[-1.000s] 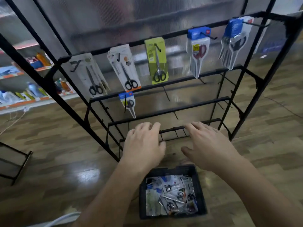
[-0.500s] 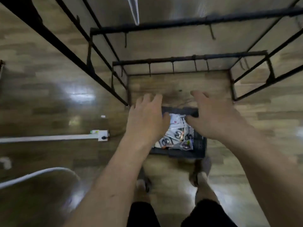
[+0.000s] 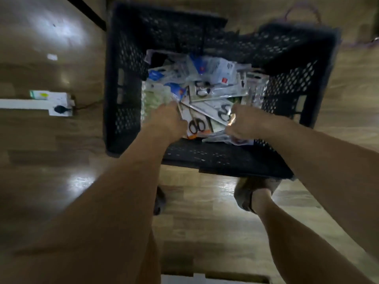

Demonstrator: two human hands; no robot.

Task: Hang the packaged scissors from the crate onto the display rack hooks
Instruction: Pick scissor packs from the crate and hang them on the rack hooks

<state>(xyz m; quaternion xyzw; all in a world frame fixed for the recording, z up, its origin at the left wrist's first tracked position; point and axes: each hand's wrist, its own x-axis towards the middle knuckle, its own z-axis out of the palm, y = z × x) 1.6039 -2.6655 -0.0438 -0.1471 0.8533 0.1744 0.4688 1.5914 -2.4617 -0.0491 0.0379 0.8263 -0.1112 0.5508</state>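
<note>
The black perforated crate [image 3: 123,99] stands on the wooden floor and holds a loose pile of packaged scissors [image 3: 207,83]. Both my hands are down inside it. My left hand [image 3: 167,119] is curled on the left edge of a card pack with black-handled scissors [image 3: 196,126] and an orange strip. My right hand [image 3: 245,124] is closed on a clear plastic pack [image 3: 221,138] by the crate's near wall. Of the display rack, only one black bar [image 3: 86,9] shows at the top left. The picture is blurred by motion.
A white strip with a plug [image 3: 41,103] lies on the floor left of the crate. My feet [image 3: 252,197] stand right behind the crate. A purple cord [image 3: 303,11] lies beyond the crate at the top right.
The view has dropped from the rack down to the crate. Both hands have gone from hovering open above the crate into the pile and have closed on packs.
</note>
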